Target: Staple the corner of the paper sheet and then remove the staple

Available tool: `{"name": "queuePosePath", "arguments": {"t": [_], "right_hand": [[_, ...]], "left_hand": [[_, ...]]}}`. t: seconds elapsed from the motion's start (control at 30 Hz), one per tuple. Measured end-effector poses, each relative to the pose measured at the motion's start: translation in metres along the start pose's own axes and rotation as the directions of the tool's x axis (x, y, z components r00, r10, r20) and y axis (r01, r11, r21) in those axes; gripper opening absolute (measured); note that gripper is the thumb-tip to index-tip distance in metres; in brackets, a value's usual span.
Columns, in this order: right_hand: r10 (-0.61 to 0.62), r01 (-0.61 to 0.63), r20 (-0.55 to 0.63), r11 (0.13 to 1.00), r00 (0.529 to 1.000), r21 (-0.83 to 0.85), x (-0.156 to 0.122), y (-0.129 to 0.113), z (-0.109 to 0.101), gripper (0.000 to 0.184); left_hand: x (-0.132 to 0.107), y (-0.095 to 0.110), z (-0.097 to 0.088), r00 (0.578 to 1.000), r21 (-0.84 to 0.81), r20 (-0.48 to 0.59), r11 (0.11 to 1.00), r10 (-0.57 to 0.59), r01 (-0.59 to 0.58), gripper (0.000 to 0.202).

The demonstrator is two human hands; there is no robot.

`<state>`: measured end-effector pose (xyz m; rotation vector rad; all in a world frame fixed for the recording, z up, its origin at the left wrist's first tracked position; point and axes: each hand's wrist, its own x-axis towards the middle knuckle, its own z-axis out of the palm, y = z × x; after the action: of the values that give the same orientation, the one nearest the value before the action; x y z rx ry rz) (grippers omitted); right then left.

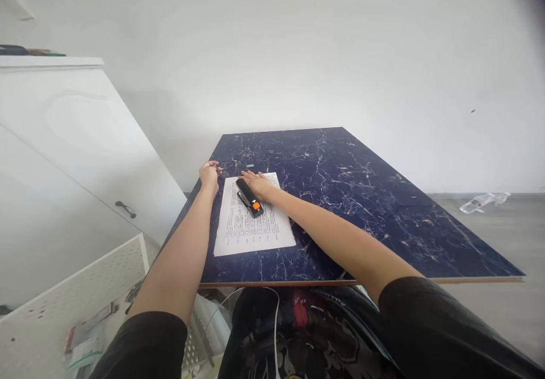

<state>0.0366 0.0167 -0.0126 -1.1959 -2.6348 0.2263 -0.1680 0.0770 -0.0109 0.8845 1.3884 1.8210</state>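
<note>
A printed white sheet of paper (pixel 251 223) lies on the dark blue marbled tabletop (pixel 353 197). A black stapler (pixel 249 198) with an orange part rests on the sheet's upper half. My right hand (pixel 259 184) lies flat on the paper's top edge, fingers stretched out, just right of the stapler and touching it. My left hand (pixel 209 174) is curled closed at the table's left edge, beside the paper's top left corner; what it holds, if anything, is hidden. A small dark object (pixel 249 166) lies just beyond my right hand.
A white cabinet (pixel 76 157) with a dark handle stands at the left. Below it is a white perforated shelf (pixel 63 299) with small packets. A clear plastic bottle (pixel 483 202) lies on the floor at the right. A white wall stands behind the table.
</note>
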Motion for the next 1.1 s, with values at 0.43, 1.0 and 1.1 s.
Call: {"name": "queuePosePath", "arguments": {"t": [0.43, 1.0, 1.1], "right_hand": [[0.097, -0.097, 0.021, 0.995, 0.995, -0.028, -0.086, 0.113, -0.030, 0.075], [0.146, -0.277, 0.238, 0.598, 0.960, 0.752, -0.184, 0.082, -0.100, 0.055], [0.111, -0.246, 0.225, 0.588, 0.968, 0.770, -0.181, 0.083, -0.097, 0.050]], "left_hand": [[-0.036, 0.012, 0.019, 0.957, 0.060, 0.110, 0.959, 0.269, -0.277, 0.019], [-0.112, -0.010, 0.066, 0.622, 0.052, 0.782, 0.999, -0.042, 0.003, 0.043], [-0.111, -0.011, 0.066, 0.602, 0.069, 0.798, 0.997, -0.043, -0.021, 0.043]]}}
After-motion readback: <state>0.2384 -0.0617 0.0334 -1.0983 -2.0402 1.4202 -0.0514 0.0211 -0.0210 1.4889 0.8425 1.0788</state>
